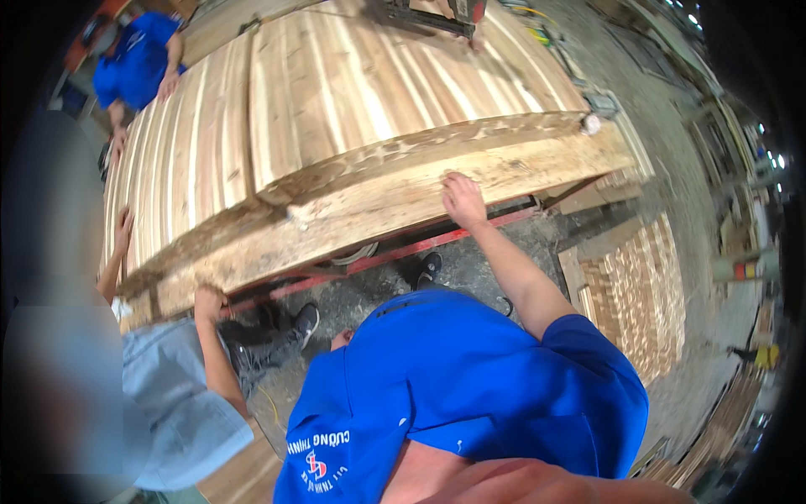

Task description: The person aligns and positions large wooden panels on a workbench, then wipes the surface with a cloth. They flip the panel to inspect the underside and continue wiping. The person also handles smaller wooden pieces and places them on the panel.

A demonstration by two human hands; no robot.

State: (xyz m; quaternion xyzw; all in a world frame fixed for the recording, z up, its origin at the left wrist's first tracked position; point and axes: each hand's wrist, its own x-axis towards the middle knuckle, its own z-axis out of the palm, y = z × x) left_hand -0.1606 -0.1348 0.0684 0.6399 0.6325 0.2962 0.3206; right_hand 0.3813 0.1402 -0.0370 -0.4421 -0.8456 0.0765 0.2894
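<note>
My right hand (462, 202) lies on the pale wooden ledge (378, 197) along the near side of the workbench, its fingers stretched over the wood with nothing held. Just beyond it rises a stack of striped wooden panels (369, 92), with a second striped stack (180, 181) beside it to the left and a narrow gap between. Only a small part of my left hand (342, 338) shows at the left side of my waist, its fingers hidden by my blue shirt.
A co-worker in light blue (180, 403) stands close on my left, one hand (210, 302) at the ledge. Another person (138, 63) leans at the far left. A black-and-red tool (453, 21) sits on the panels. Stacked wood pieces (638, 294) lie on the floor at right.
</note>
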